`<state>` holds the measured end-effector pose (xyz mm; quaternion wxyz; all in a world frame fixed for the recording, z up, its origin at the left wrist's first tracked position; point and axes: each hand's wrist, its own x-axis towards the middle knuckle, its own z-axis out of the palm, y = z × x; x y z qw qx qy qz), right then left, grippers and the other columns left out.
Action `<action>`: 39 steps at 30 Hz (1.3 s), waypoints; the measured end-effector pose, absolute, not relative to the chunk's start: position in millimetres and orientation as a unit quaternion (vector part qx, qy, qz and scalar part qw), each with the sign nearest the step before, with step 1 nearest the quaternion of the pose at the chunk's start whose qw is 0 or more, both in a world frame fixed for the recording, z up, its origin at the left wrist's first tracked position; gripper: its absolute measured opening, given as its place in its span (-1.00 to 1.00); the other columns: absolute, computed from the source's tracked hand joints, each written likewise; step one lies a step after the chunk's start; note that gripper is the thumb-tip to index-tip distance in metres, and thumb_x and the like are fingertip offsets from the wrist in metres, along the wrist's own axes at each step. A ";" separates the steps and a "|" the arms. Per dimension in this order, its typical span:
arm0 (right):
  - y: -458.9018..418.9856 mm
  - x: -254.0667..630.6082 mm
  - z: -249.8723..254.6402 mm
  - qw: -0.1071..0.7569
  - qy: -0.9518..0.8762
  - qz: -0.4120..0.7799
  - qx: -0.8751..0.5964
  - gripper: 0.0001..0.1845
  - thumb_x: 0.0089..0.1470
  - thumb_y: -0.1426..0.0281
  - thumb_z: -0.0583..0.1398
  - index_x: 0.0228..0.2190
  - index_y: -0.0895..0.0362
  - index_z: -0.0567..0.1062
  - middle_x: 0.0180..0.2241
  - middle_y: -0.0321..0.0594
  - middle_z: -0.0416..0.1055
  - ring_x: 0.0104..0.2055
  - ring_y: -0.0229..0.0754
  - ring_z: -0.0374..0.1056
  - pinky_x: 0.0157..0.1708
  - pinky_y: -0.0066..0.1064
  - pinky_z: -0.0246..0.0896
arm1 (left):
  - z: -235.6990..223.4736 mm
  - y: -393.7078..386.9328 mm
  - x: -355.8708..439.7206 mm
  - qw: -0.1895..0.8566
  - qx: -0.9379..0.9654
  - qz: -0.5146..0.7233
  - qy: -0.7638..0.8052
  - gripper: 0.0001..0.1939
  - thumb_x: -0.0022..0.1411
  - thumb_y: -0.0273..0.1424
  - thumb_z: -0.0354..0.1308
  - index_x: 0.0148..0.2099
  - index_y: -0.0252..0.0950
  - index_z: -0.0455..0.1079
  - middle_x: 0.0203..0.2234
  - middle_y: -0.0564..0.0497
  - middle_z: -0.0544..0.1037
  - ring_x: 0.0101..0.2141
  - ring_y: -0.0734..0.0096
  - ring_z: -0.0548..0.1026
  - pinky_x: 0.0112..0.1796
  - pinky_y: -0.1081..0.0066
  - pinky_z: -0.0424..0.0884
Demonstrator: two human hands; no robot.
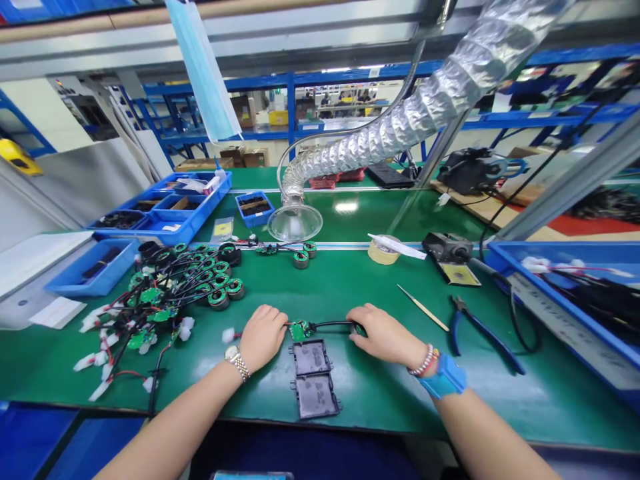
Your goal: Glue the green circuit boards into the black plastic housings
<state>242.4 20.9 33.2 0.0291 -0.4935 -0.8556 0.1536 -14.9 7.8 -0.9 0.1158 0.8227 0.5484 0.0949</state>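
Observation:
A green circuit board [301, 330] lies on the bench between my hands, joined by a black cable [333, 324] to a round green-faced part [359, 329]. My left hand [263, 337] is closed on the red wires at the board's left side; a white connector [229, 335] sticks out beyond it. My right hand [383, 332] is curled over the round part and mostly hides it. Just below the board lie two shallow black plastic casing halves [316, 377], one above the other, their inner sides showing.
Left, many similar cabled boards [165, 307] are heaped beside blue bins [95, 267]. Right lie a pointed stick [423, 307], blue-handled cutters [487, 337] and a blue tray [575, 313] of cables. A silver duct's funnel [295, 223] hangs behind, near a tape roll [384, 250].

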 end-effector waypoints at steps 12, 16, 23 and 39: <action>17.7 196.5 22.6 0.140 -0.881 0.116 -0.437 -0.74 0.17 0.38 0.01 -0.39 0.14 0.47 -0.42 -0.21 0.44 -0.37 -0.23 0.26 -0.32 -0.35 0.04 | 29.6 28.8 -30.6 0.411 0.749 0.102 0.510 -0.80 0.14 -0.33 -0.01 -0.41 -0.35 0.33 -0.55 0.06 0.48 -0.53 0.49 0.37 -0.51 0.54 0.23; 17.8 202.1 16.1 0.204 -0.881 0.094 -0.417 -0.79 0.15 0.38 0.05 -0.37 0.13 0.47 -0.45 -0.23 0.43 -0.39 -0.25 0.22 -0.35 -0.37 -0.03 | 27.9 26.8 -32.8 0.562 0.665 0.115 0.478 -0.55 0.19 -0.14 -0.11 -0.44 -0.41 0.39 -0.63 0.02 0.45 -0.62 0.53 0.28 -0.56 0.53 0.17; 11.7 202.0 13.1 0.278 -0.856 0.094 -0.426 -0.82 0.11 0.41 0.09 -0.35 0.11 0.51 -0.46 -0.21 0.44 -0.39 -0.23 0.22 -0.34 -0.33 -0.03 | 24.1 26.2 -26.3 0.493 0.715 0.237 0.436 -0.59 0.17 -0.15 -0.01 -0.47 -0.38 0.42 -0.55 0.00 0.47 -0.52 0.48 0.32 -0.48 0.51 0.23; 153.4 310.7 10.5 0.691 -0.126 0.493 -0.513 -0.70 0.14 0.28 0.07 -0.15 0.22 0.34 -0.21 -0.18 0.33 -0.28 -0.27 0.32 -0.32 -0.34 0.30 | 5.8 17.6 -27.6 0.573 0.661 0.231 0.425 -0.58 0.17 -0.09 -0.04 -0.42 -0.35 0.37 -0.66 0.02 0.45 -0.51 0.43 0.37 -0.58 0.55 0.13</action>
